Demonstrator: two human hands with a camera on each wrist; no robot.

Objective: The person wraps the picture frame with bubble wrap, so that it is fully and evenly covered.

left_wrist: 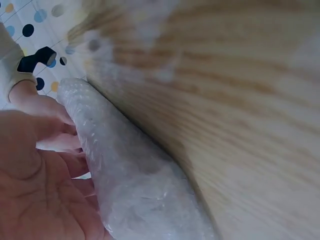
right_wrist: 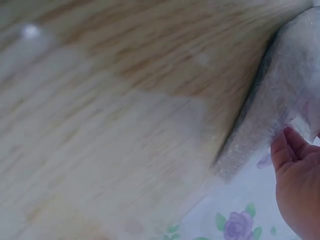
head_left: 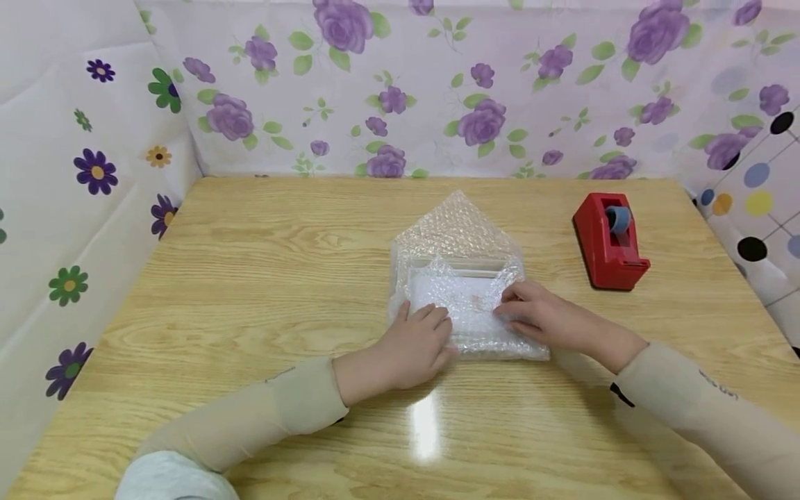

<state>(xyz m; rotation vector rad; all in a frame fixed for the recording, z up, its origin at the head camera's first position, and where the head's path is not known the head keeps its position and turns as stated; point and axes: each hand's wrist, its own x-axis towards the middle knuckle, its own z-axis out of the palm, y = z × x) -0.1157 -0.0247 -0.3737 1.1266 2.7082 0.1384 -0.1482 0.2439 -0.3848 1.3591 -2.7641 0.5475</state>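
Purple-flowered sheeting (head_left: pixel 387 104) hangs behind a wood-grained counter (head_left: pixel 269 278), and dotted sheeting (head_left: pixel 759 201) lines the right side. Near the middle of the counter lies bubble wrap (head_left: pixel 459 229) around a flat, pale item (head_left: pixel 478 273), which looks wider from left to right than front to back. A pointed flap of the wrap lies spread out beyond the item, its tip facing away from the person; the relation that counts, I judge, is that this flap lies ahead of both hands, the right fingers slightly nearer to it. Only the crumpled upper edge of the front layer lies between.

Left hand (head_left: pixel 415 351) rests on the near left part, fingers fairly straight and slightly apart, gripping nothing. Right hand (head_left: pixel 550 316) has bent fingers at the right edge, apparently pinching the wrap. Farther right, well apart, stands a red tape dispenser (head_left: pixel 600 250), out of the way.
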